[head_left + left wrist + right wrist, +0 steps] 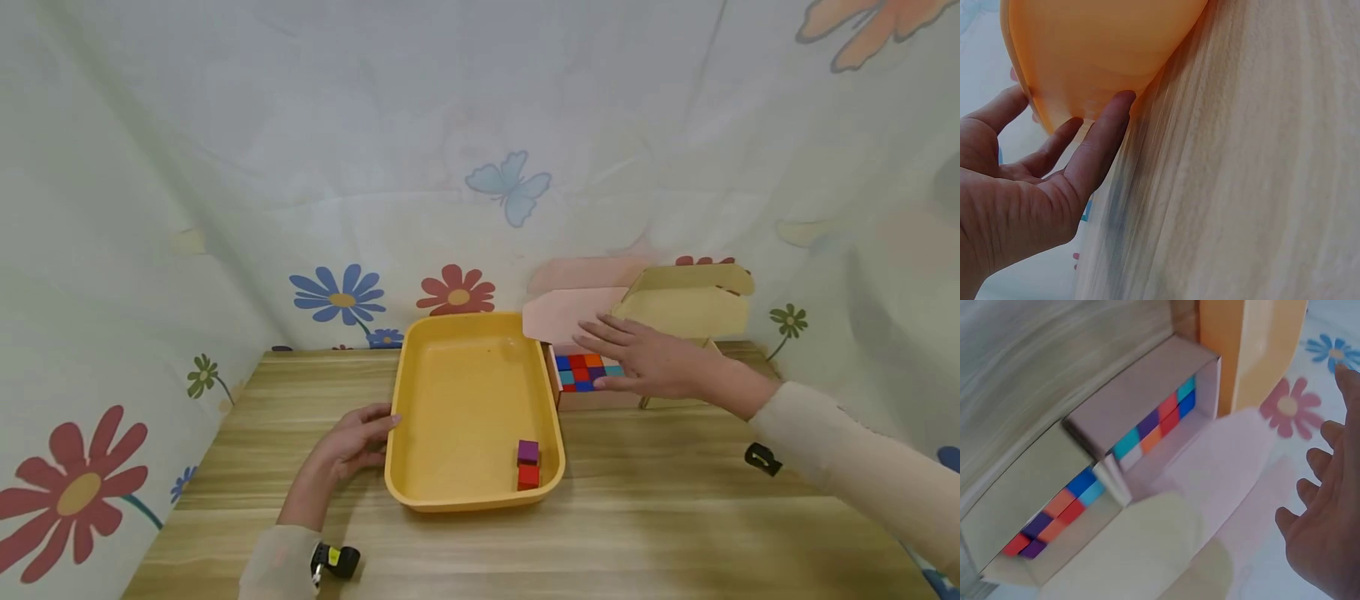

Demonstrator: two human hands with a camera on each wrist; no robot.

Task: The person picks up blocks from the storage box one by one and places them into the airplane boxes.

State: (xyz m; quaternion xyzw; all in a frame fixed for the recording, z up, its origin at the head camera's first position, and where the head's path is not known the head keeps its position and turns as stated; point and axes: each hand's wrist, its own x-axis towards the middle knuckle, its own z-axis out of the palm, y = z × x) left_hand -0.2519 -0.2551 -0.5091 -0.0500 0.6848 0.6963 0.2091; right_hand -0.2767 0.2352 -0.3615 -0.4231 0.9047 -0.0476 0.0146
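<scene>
My left hand holds the left side of a yellow tray, its thumb at the rim and other fingers against the outer wall. In the left wrist view the fingertips meet that wall low down. A purple cube and a red cube sit in the tray's near right corner. With fingers spread, my right hand hovers over a pink box and holds nothing. Rows of coloured cubes fill the pink box, partly hidden by that hand.
Beside the pink box stands a pale yellow box, also holding several coloured cubes. Both lids, one pink and one yellow, are raised at the back. A flowered cloth hangs behind the wooden table.
</scene>
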